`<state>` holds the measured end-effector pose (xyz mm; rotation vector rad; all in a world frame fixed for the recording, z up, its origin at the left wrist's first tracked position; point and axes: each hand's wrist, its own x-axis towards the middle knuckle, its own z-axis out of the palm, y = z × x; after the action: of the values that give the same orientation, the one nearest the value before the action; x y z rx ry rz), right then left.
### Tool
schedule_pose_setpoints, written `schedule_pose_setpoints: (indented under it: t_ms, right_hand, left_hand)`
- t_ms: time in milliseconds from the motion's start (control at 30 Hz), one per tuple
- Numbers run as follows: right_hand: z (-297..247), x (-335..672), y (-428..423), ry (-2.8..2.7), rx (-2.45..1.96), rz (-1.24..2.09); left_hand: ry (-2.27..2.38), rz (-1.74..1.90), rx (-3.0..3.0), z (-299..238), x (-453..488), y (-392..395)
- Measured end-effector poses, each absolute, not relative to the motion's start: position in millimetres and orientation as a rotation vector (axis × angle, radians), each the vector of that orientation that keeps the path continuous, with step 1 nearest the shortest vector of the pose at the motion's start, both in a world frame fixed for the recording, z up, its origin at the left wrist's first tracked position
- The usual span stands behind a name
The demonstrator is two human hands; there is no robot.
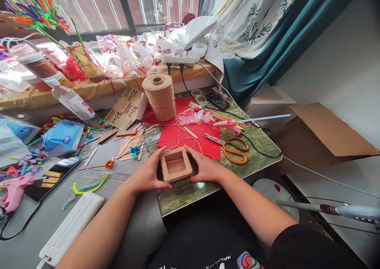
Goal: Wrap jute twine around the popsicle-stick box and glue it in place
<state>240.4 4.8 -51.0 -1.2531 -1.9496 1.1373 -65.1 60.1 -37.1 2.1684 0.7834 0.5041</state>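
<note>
Between my two hands is a small square box [177, 176] wrapped in jute twine, its open top facing me and bare wooden slats showing inside. My left hand [150, 173] is closed around its left side, and my right hand [204, 166] grips the right side. Behind the box, a loose strand of twine curls over red sheets [208, 142]. A big spool of jute twine [160, 98] stands farther back. To the right lie orange-handled scissors [236, 150], with a pink glue gun [228, 124] holding a long glue stick just beyond.
Flat wooden sticks [132, 142], sandpaper [126, 108] and a clear ruler [107, 176] lie to the left. A second pink glue gun [16, 189], a phone [56, 174] and a white paper trimmer [73, 225] are farther left. A power strip [178, 61] sits at the back; a cardboard box [332, 130] stands right.
</note>
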Motion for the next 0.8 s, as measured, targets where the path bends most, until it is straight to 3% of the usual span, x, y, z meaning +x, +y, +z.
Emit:
schedule_pose_setpoints:
  t_ms: [533, 800]
  right_hand:
    - [-56, 240, 5, -1.983, -1.245, 1.075]
    - [-66, 237, 2, -2.086, -1.196, 0.932]
  left_hand:
    - [0.813, 0.389, 2.079, -39, -61, 60]
    - [0.668, 0.812, 2.128, -24, -55, 49]
